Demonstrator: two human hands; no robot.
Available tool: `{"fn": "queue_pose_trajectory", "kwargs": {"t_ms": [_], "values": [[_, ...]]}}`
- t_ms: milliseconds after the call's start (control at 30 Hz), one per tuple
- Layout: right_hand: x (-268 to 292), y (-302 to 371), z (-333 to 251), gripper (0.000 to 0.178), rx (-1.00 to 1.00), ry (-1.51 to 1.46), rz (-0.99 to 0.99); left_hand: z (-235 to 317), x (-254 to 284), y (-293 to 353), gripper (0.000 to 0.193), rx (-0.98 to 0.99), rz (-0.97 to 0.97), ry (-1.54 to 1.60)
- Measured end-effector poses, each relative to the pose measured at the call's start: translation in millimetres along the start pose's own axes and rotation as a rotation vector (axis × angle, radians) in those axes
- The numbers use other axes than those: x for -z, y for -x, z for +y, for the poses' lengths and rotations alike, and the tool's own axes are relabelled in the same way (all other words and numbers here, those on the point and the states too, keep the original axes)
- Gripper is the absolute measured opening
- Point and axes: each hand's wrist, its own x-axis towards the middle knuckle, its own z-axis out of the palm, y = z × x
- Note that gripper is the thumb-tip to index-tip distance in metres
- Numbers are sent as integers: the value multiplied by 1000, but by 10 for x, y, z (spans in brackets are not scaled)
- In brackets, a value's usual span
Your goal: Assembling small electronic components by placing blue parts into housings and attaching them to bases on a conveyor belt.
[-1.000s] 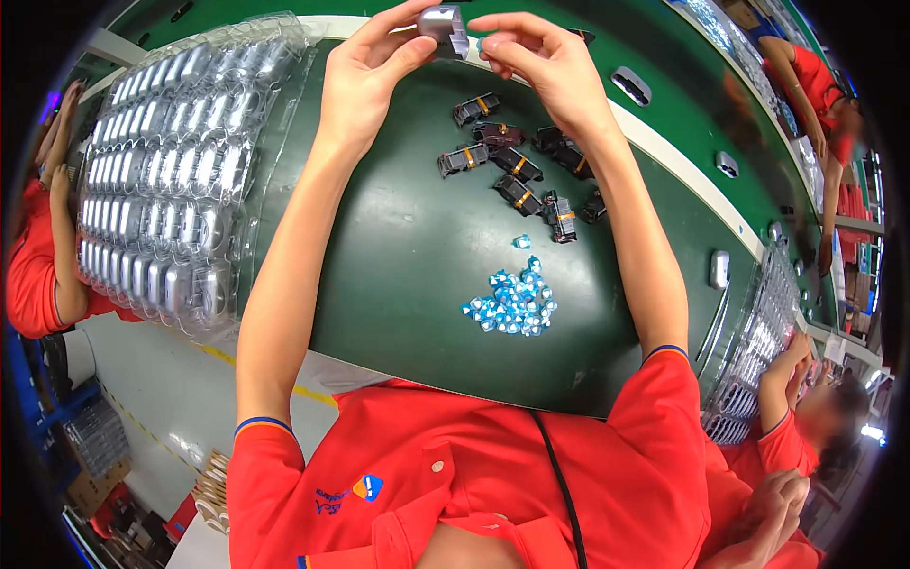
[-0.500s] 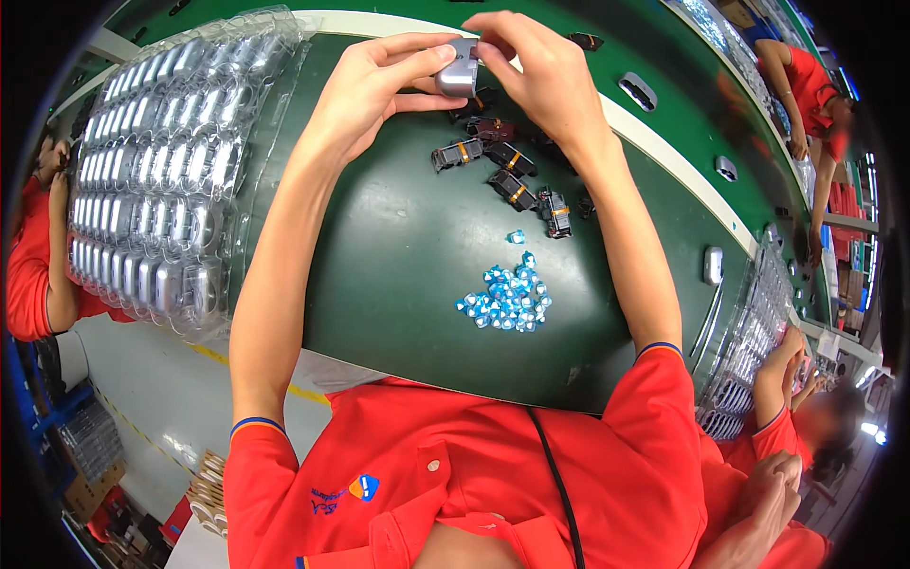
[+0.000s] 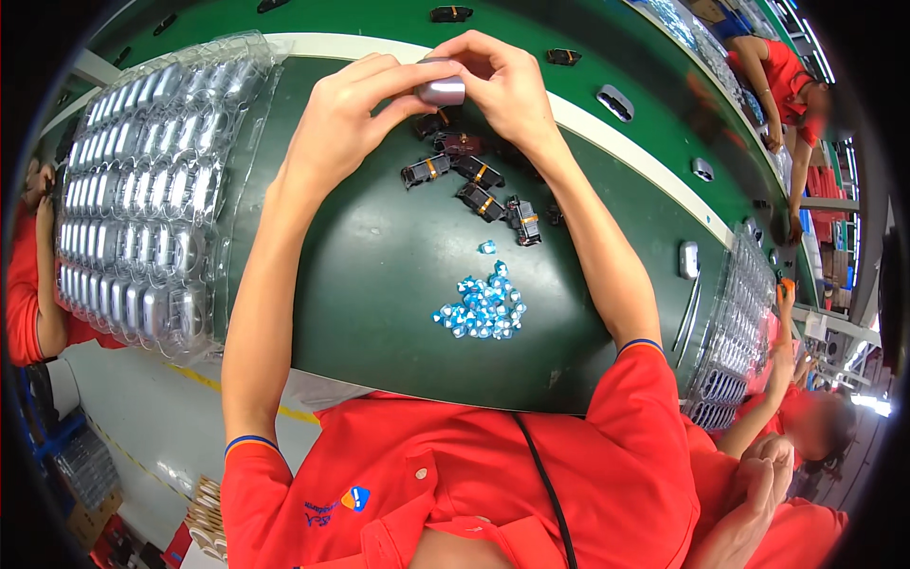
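Note:
Both my hands close round a small, rounded, silver-grey plastic casing (image 3: 443, 92) at the far side of the green work surface. My left hand (image 3: 353, 106) pinches it from the left between thumb and fingers. From the right, the fingertips of my right hand (image 3: 500, 93) press on its upper right part; they partly hide it. Just below lie several black parts with orange strips (image 3: 480, 202), one of them dark red (image 3: 459, 144). Nearer me is a small pile of blue-and-white pieces (image 3: 485, 308), with a single one apart from it.
Clear plastic trays (image 3: 133, 190) full of silver casings stand at the left. Beyond the pale rail, a green conveyor (image 3: 654, 142) carries casings and black parts. More trays (image 3: 735, 332) and thin rods (image 3: 690, 308) lie right. People in red work on both sides.
The casing has turned in my hands, from upright with its end visible to lying more sideways. My right fingers have closed in on it. The whole view has shifted slightly.

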Motion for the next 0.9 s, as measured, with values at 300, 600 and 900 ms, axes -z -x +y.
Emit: {"fn": "queue_pose_trajectory", "kwargs": {"t_ms": [300, 600, 900], "values": [[-37, 29, -15, 24, -14, -224, -69, 116, 49, -38, 40, -189, 78, -143], [-127, 74, -202, 19, -72, -446, -71, -116, 53, -19, 33, 393, 267, 786], [-178, 104, -166, 19, 46, -207, -128, -76, -13, -26, 34, 461, 360, 810]]}}
